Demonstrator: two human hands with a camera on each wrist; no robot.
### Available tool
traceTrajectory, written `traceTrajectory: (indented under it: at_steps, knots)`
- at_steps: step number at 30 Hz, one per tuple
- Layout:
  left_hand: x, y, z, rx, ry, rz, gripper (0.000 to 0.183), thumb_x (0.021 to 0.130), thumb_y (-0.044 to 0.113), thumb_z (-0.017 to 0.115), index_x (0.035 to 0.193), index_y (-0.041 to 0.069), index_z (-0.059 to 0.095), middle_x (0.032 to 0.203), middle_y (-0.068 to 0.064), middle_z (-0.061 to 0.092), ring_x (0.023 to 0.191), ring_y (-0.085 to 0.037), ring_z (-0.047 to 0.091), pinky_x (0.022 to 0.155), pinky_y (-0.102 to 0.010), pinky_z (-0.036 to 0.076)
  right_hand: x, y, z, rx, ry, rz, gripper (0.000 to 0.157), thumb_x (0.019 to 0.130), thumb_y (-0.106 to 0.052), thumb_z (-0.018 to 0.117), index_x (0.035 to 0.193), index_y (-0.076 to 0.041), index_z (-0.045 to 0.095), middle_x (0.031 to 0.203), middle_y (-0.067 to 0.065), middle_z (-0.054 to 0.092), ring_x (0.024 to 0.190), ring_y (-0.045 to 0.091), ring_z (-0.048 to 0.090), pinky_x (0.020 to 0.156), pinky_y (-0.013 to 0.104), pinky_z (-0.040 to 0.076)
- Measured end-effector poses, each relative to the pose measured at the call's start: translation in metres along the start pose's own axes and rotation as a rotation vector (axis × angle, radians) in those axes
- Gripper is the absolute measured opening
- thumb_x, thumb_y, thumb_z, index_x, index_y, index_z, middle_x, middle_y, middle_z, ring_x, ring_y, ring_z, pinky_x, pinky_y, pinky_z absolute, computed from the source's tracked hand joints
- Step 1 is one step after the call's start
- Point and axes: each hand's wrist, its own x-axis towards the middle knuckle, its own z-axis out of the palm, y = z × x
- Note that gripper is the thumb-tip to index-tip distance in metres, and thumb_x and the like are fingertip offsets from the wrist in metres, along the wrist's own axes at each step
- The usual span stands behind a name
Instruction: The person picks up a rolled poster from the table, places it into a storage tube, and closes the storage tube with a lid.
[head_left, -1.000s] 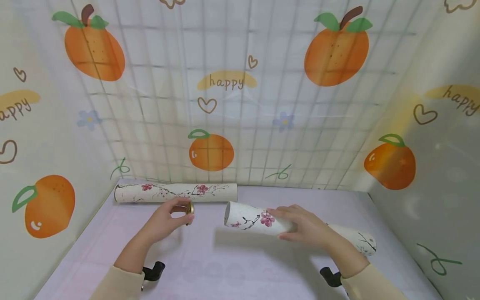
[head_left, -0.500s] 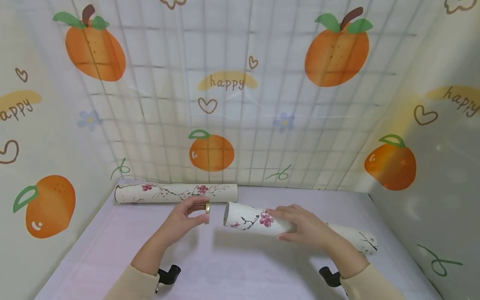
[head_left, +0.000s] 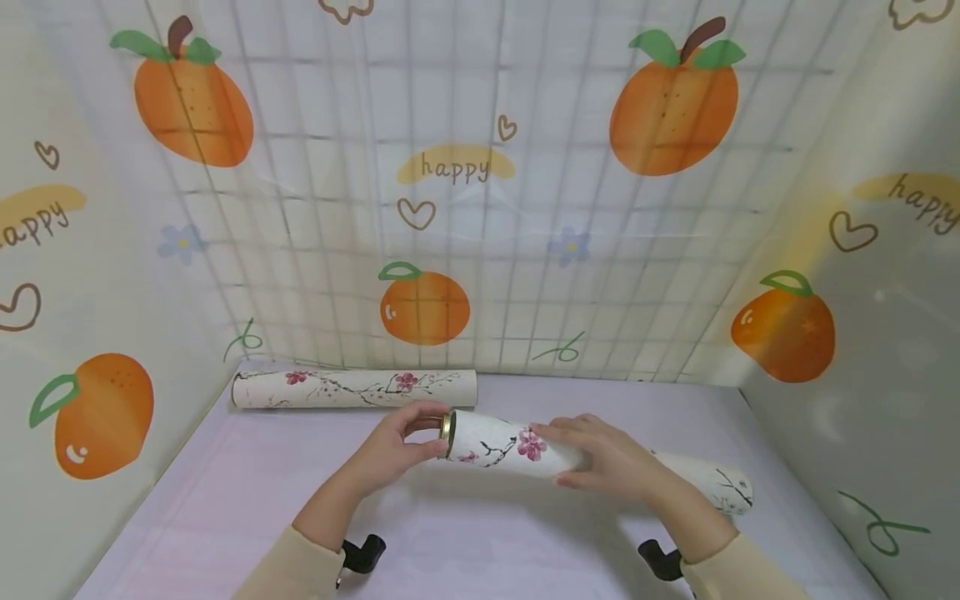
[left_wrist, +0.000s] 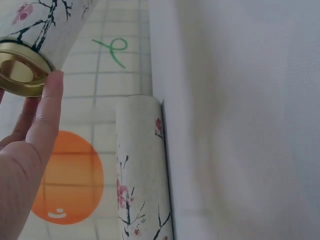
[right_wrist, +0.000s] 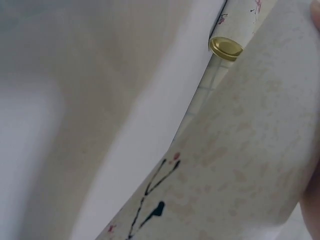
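A white cardboard tube printed with blossom branches is held slightly above the table, tilted, its right end lower. My right hand grips it around the middle from above. At its left end, my left hand pinches a round gold lid between thumb and fingers. In the left wrist view the lid sits right at the tube's mouth; how far in it goes cannot be told. The right wrist view shows mostly the held tube close up, with only edges of the right hand.
A second blossom-printed tube lies along the table's back edge, against the curtain. The right wrist view shows a gold lid on its end. Pale sheeting with orange prints encloses the back and sides of the table.
My left hand has moved right, bringing the gold lid from a gap away up to the tube's left end. My right hand and the tube have stayed nearly still.
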Motion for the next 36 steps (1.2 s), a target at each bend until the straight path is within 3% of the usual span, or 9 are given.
traceTrajectory:
  at_steps: [14, 23, 28, 32, 36]
  knots:
    - [0.0033, -0.0017, 0.0036, 0.027, -0.006, -0.016, 0.048, 0.089, 0.026, 0.078, 0.134, 0.023, 0.061, 0.132, 0.001, 0.063, 0.129, -0.024, 0.054, 0.094, -0.037, 0.054, -0.0007, -0.0046, -0.0004, 0.014, -0.019, 0.031, 0.078, 0.08, -0.035, 0.085, 0.149, -0.033, 0.049, 0.138, 0.003, 0.06, 0.121, 0.024, 0.055, 0.098, 0.052, 0.05]
    - [0.002, -0.0045, 0.0079, -0.011, 0.004, -0.025, 0.051, 0.09, 0.023, 0.077, 0.138, 0.02, 0.059, 0.139, -0.001, 0.058, 0.132, -0.027, 0.052, 0.097, -0.037, 0.053, -0.002, -0.0038, 0.0011, 0.031, -0.047, 0.081, 0.079, 0.081, -0.034, 0.084, 0.15, -0.035, 0.047, 0.141, 0.005, 0.057, 0.124, 0.025, 0.053, 0.1, 0.053, 0.048]
    - [0.0011, -0.0044, 0.0063, -0.081, -0.014, -0.029, 0.055, 0.088, 0.025, 0.079, 0.139, 0.02, 0.059, 0.143, -0.004, 0.055, 0.133, -0.032, 0.05, 0.099, -0.039, 0.052, -0.0029, -0.0033, 0.0023, 0.04, -0.043, 0.089, 0.08, 0.08, -0.034, 0.084, 0.15, -0.037, 0.046, 0.14, 0.004, 0.057, 0.124, 0.025, 0.053, 0.099, 0.054, 0.048]
    - [0.0007, -0.0058, 0.0045, -0.108, -0.019, -0.036, 0.06, 0.087, 0.024, 0.08, 0.142, 0.016, 0.057, 0.145, -0.005, 0.053, 0.132, -0.034, 0.051, 0.098, -0.039, 0.052, -0.0034, -0.0017, 0.0045, 0.05, -0.029, 0.076, 0.081, 0.08, -0.033, 0.085, 0.151, -0.036, 0.045, 0.14, 0.001, 0.057, 0.124, 0.024, 0.053, 0.1, 0.054, 0.047]
    - [0.0013, -0.0075, 0.0043, -0.101, -0.007, -0.035, 0.058, 0.087, 0.022, 0.08, 0.14, 0.018, 0.059, 0.144, -0.005, 0.054, 0.129, -0.033, 0.053, 0.096, -0.038, 0.054, -0.0031, -0.0003, 0.0061, 0.063, -0.009, 0.046, 0.08, 0.08, -0.033, 0.085, 0.15, -0.033, 0.047, 0.139, -0.005, 0.059, 0.122, 0.021, 0.054, 0.101, 0.05, 0.047]
